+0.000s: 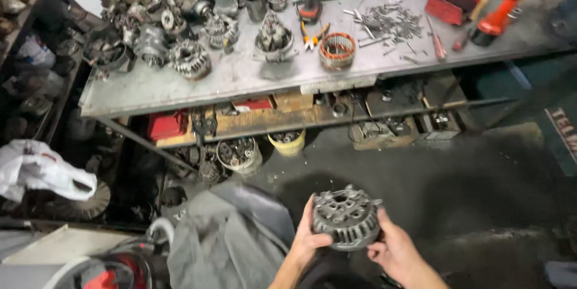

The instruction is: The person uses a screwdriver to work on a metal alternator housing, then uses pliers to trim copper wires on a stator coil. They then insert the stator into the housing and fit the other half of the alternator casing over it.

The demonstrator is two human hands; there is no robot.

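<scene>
A round grey metal alternator housing (347,216) with slotted vents is held low in the head view, above the dark floor. My left hand (308,238) grips its left side with the thumb on the rim. My right hand (393,248) holds its lower right edge with the fingers curled under. Both hands are well in front of the grey metal workbench (180,87).
The workbench carries several alternator parts (191,58), a copper-wound stator ring (337,51), orange pliers (313,34), loose bolts (390,22), a red tray (451,1) and a red power tool (508,1). A lower shelf holds boxes and a yellow tub (288,142). Grey cloth (222,241) lies at my left.
</scene>
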